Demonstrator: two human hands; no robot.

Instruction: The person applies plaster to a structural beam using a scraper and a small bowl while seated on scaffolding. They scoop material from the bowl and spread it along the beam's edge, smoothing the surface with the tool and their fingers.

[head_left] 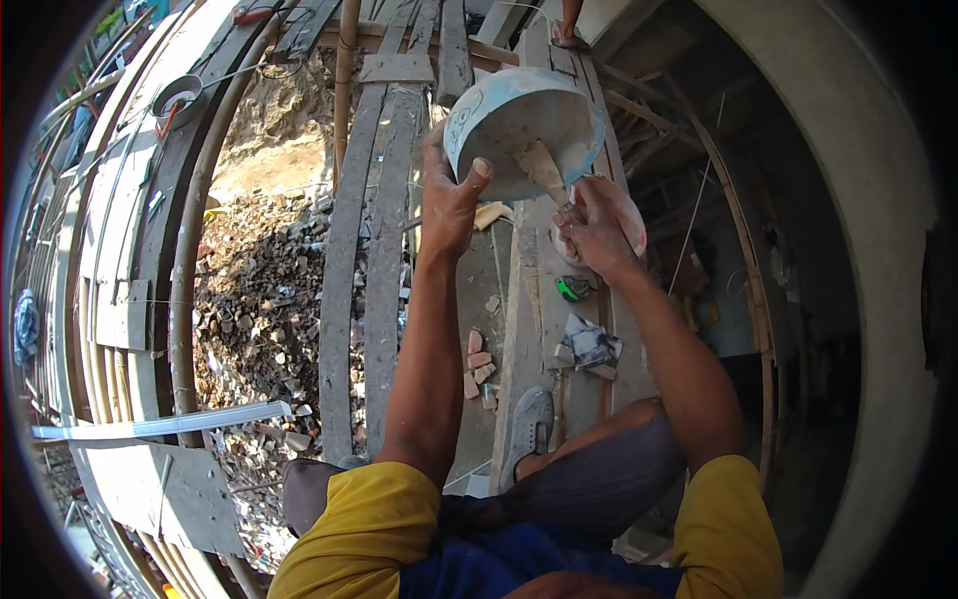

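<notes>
A light blue bucket (477, 118), tilted so its mouth faces me, is held up in front of me. My left hand (451, 205) grips it at the left side of the rim, thumb over the edge. My right hand (602, 235) is closed round the handle of a trowel (544, 168), whose flat, mortar-stained blade reaches inside the bucket. Pale residue coats the bucket's inner wall. Just behind my right hand sits a whitish container with a pinkish inside (629, 212), partly covered by that hand.
Below my right hand, a green tape measure (575, 289) and a crumpled packet (591, 344) lie on a plank (529, 329). Brick pieces (479, 357) lie lower left of them. Rubble (259, 299) spreads left beneath the planks. A metal strip (170, 424) crosses the left. Another person's foot (571, 40) shows far ahead.
</notes>
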